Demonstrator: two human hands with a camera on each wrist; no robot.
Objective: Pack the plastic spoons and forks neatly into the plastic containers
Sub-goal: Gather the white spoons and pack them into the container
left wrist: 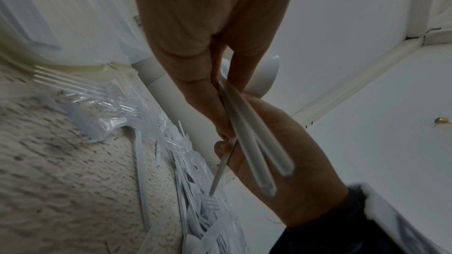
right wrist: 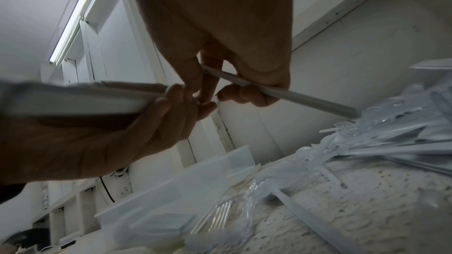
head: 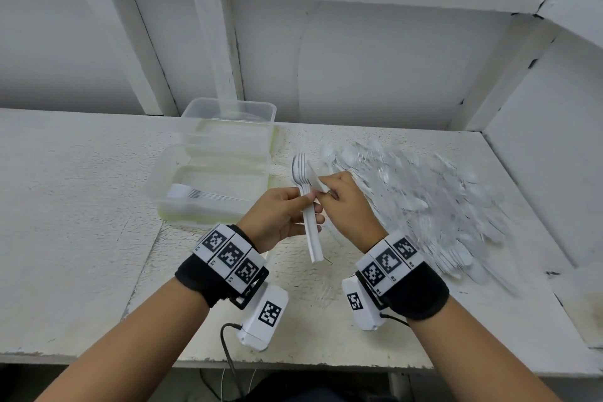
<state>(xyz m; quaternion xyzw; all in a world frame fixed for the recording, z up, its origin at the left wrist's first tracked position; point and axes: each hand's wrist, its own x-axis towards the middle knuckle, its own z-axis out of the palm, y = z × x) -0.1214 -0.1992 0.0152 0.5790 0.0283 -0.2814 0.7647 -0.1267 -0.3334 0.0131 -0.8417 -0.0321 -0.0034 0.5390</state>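
My left hand (head: pixel 283 213) grips a stack of spoons (head: pixel 308 206) above the worktop (head: pixel 81 206); my right hand (head: pixel 347 202) pinches one blurred utensil (right wrist: pixel 281 92). The loose pile (head: pixel 434 202) lies right, the containers (head: pixel 215 173) left.

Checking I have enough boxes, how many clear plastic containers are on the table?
2: the near container, holding a few forks, left of the hands, and the far container touching behind it by the wall. None seem hidden.
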